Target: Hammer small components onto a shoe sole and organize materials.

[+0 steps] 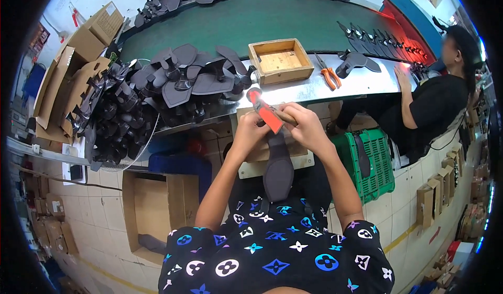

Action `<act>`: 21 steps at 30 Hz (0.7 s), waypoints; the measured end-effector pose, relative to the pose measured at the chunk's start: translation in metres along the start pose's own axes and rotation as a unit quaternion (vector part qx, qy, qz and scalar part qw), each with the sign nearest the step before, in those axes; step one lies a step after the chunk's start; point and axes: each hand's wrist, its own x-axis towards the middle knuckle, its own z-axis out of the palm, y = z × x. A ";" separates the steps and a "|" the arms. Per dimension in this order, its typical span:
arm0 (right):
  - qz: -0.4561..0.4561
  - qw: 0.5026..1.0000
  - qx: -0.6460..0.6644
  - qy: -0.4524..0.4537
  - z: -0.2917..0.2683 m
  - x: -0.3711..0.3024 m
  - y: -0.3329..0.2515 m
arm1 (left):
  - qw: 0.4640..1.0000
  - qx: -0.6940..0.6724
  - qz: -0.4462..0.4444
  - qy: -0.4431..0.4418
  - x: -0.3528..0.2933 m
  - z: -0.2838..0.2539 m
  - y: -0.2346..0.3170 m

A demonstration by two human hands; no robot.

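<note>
A dark grey shoe sole [278, 174] lies toe end toward me over a small stand [246, 170] in front of my lap. My left hand [250, 131] is closed at the sole's far end, its fingertips partly hidden behind a hammer. The hammer [268, 117] has a long red head and a wooden handle. Wrapped round that handle, my right hand [304, 126] holds the head just above the sole's far end, close to my left fingers. Whether the head touches the sole I cannot tell.
Dark soles with straps [181, 76] pile up at left over a wire basket [126, 160]. Beyond my hands sit a wooden tray [283, 76], orange-handled pliers [330, 77] and a green belt [220, 26]. A green crate [377, 163] and a co-worker [435, 95] are at right; a carton [157, 199] stands left.
</note>
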 end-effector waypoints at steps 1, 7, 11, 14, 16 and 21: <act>0.000 1.000 0.000 0.000 -0.001 0.000 0.000 | 1.000 0.000 0.000 0.000 0.000 -0.001 0.001; 0.018 1.000 -0.025 0.001 -0.002 -0.001 -0.001 | 0.999 -0.039 -0.016 -0.028 0.001 -0.009 0.014; 0.105 0.985 0.121 0.069 -0.013 -0.021 -0.036 | 0.987 -0.153 -0.006 -0.042 0.004 -0.003 -0.013; 0.196 0.960 0.172 0.103 -0.030 -0.048 -0.060 | 0.976 -0.204 -0.043 -0.069 0.005 -0.004 -0.014; 0.146 0.977 0.074 0.140 -0.031 -0.064 -0.068 | 0.975 -0.204 -0.041 -0.078 0.005 -0.004 -0.012; 0.101 0.991 0.016 0.086 -0.024 -0.068 -0.060 | 0.984 -0.157 -0.019 -0.077 0.007 -0.007 -0.007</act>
